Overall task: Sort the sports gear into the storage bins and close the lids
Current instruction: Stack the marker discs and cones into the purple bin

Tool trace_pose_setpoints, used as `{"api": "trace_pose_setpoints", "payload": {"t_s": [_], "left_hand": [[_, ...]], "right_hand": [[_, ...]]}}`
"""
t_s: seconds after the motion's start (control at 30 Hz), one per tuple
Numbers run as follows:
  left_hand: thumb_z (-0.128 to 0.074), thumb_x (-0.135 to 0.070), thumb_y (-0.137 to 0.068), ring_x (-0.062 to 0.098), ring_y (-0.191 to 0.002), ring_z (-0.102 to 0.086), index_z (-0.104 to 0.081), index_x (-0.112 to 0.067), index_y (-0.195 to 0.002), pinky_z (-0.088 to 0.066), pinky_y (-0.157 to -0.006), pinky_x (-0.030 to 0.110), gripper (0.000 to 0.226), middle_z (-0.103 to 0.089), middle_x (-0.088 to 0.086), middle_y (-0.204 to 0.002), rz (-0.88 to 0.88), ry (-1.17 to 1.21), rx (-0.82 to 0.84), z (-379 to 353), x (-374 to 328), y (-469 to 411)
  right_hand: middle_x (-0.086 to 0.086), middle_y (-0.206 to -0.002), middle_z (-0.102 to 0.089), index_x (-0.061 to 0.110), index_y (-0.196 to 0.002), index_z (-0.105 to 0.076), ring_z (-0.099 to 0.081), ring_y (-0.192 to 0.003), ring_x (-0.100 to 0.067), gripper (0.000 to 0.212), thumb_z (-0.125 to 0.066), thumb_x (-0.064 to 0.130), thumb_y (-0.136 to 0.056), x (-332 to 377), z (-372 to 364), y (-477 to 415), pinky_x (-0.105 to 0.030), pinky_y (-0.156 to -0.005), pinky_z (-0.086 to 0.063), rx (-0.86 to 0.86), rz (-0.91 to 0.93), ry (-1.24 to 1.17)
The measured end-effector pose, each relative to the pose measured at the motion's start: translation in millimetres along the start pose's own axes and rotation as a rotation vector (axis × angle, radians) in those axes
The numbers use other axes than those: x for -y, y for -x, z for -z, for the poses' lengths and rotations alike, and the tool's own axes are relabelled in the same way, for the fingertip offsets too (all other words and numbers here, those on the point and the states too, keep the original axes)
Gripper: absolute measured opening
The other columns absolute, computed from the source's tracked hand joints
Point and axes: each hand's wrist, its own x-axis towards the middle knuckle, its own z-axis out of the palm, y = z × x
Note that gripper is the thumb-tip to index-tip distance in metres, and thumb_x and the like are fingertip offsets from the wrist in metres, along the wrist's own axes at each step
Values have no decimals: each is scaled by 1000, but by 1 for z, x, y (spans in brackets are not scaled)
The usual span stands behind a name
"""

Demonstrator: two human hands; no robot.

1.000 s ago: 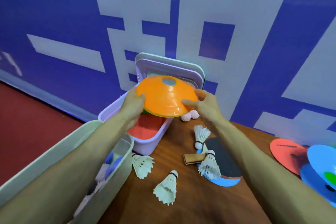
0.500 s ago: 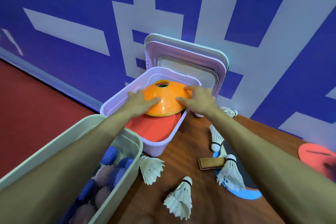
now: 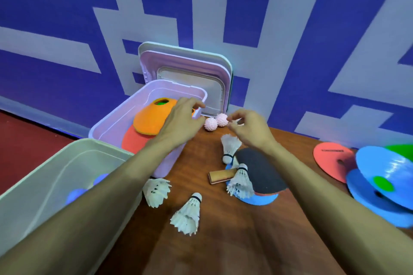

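Observation:
An orange cone [image 3: 149, 118] lies inside the pink bin [image 3: 111, 118] on top of a red disc [image 3: 134, 140]. My left hand [image 3: 181, 120] hovers over the bin's right rim with loosely curled fingers and holds nothing. My right hand [image 3: 248, 127] hangs above the table, fingers loosely curled, close to two pink spiky balls [image 3: 215, 121]. Several white shuttlecocks [image 3: 188, 214] lie on the wooden table [image 3: 223, 241]. A black paddle [image 3: 257, 172] rests on a blue disc. The pale green bin [image 3: 40, 176] at lower left holds blue balls [image 3: 76, 194].
The pink bin's lid [image 3: 185, 73] leans upright against the blue and white wall. At the right lie a red disc [image 3: 333, 161], blue cones [image 3: 384, 176] and a green cone [image 3: 402, 149]. Red floor lies to the left of the table.
Both hands lowered the orange cone into the pink bin and let go. They have since drawn back to the right, towards the pink balls.

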Motion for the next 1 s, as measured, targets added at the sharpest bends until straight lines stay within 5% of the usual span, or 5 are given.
{"api": "trace_pose_setpoints", "payload": {"t_s": [0.33,0.53,0.67,0.8,1.0], "left_hand": [[-61,-9,-84,4,-97,-54,-66,-25,-100,-39,-89,18,23,-60,-6,-104,-161,206,296,-118,-139,75],[-58,-20,-89,2,-75,-59,-65,-24,-101,-42,-67,6,15,-64,-9,-90,-78,268,440,-197,-188,81],[-55,-32,-92,15,-90,-63,-54,-20,-116,-47,-82,28,27,-65,-3,-97,23,255,483,-255,-215,64],[-62,-40,-86,25,-83,-66,-45,-17,-121,-54,-85,43,44,-63,0,-91,261,416,499,-310,-237,39],[-57,4,-77,26,-75,-68,-62,-11,-91,-58,-71,42,21,-70,12,-88,435,568,466,-356,-242,28]], "right_hand": [[6,-80,-64,14,-92,-71,-54,-69,-6,10,-65,13,-84,-126,104,150,-11,-63,-35,-150,-209,49],[7,-86,-68,20,-84,-68,-60,-78,-11,5,-64,17,-84,-203,156,205,-22,-75,-42,-325,-394,58],[1,-90,-65,15,-87,-61,-60,-83,-16,8,-65,21,-85,-254,175,219,-27,-77,-42,-566,-566,-43],[-11,-106,-57,5,-113,-50,-54,-104,-25,41,-69,27,-83,-295,184,217,-30,-84,-38,-718,-725,-138],[-17,-129,-55,3,-134,-38,-51,-120,-32,57,-61,30,-89,-324,180,204,-31,-89,-39,-705,-849,-261]]}}
